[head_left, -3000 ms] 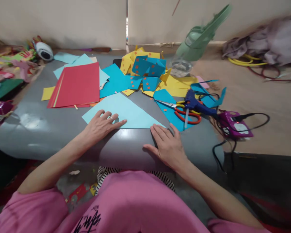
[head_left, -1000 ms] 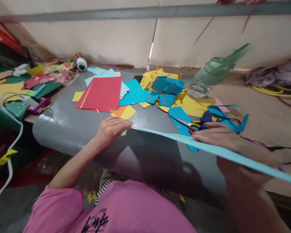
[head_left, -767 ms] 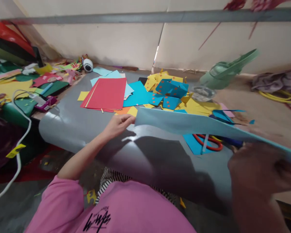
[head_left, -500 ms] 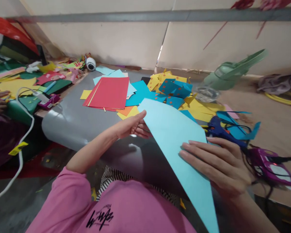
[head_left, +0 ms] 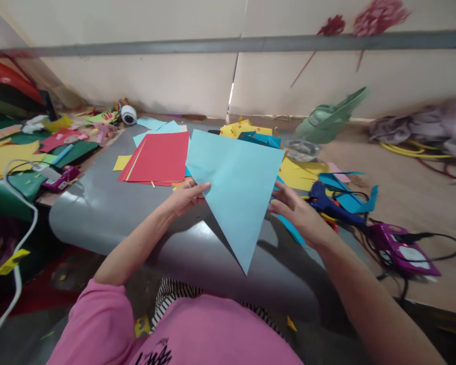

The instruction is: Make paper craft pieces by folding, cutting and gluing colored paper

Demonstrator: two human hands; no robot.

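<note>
A light blue sheet of paper [head_left: 239,187], shaped to a point at the bottom, is raised above the grey work surface in front of me. My left hand [head_left: 190,196] pinches its left edge, thumb on top and fingers underneath. At the right edge is my right hand [head_left: 294,208], its fingers curved and apart; whether the fingertips touch the paper I cannot tell. Left of the sheet lies a stack of red paper [head_left: 157,157]. Behind it are dotted yellow paper pieces [head_left: 243,128] and dotted blue paper pieces [head_left: 262,138], partly hidden.
To the right lie a blue glue gun [head_left: 329,205], a purple power strip [head_left: 399,248] and blue paper strips [head_left: 349,195]. A green plastic object [head_left: 327,119] stands at the back. A white camera-like ball [head_left: 128,115] and paper scraps are left. A white cable [head_left: 32,238] hangs there.
The light blue paper has turned and moved left, its point now hanging lower centre. My right hand has slid off its face to the right edge. The view has shifted slightly right.
</note>
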